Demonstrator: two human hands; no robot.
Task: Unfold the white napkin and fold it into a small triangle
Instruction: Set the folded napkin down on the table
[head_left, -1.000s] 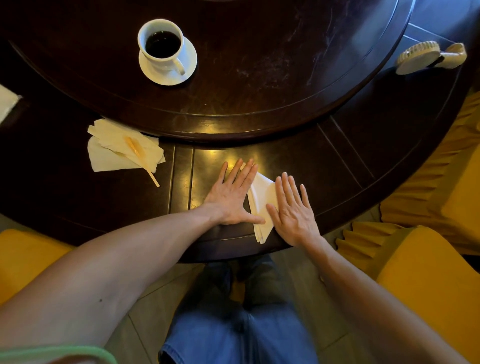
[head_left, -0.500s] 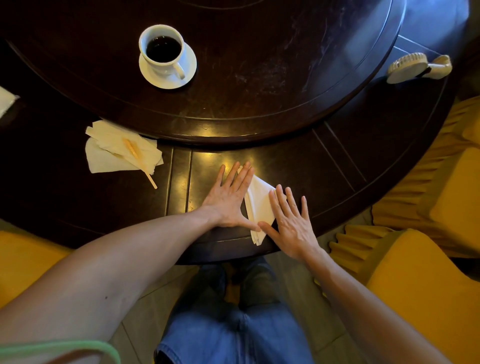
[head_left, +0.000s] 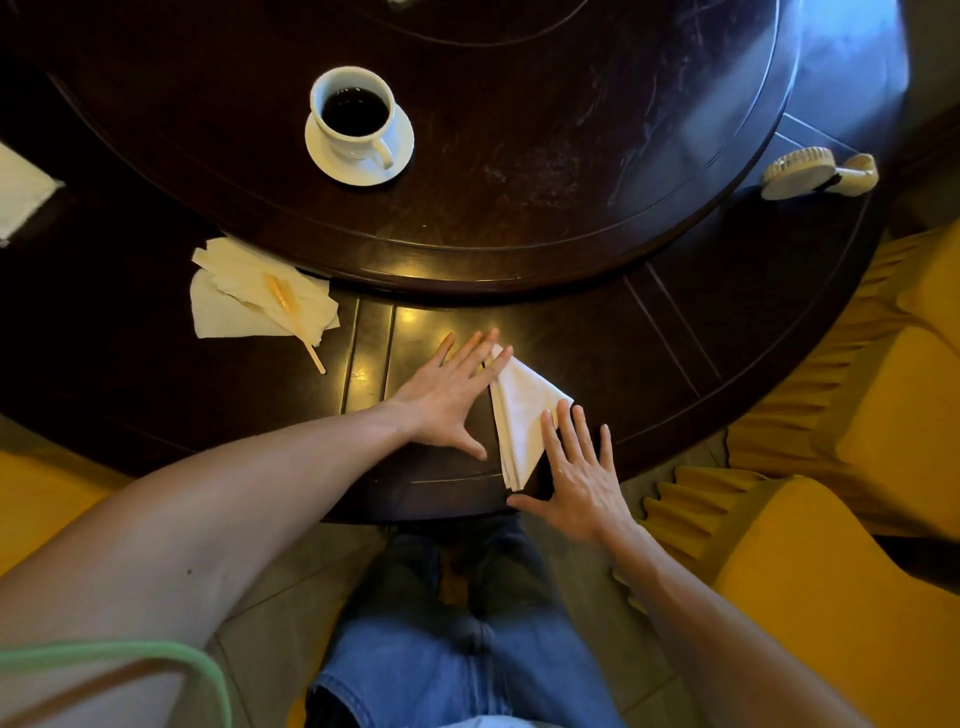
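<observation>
White napkin (head_left: 522, 410), folded into a triangle, lies between my flat, straight-fingered left hand (head_left: 447, 400) and right hand (head_left: 582, 473).

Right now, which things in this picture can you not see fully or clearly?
- Paper: head view, cut off by the left edge.
- White napkin: right hand covers its right corner; the number of layers cannot be counted.
- Stick on the crumpled napkins: too small to identify.
- Brush-like object: dim, unclear.

Blue jeans (head_left: 415, 670), bare forearms, pale green sleeve edge (head_left: 156, 660)
</observation>
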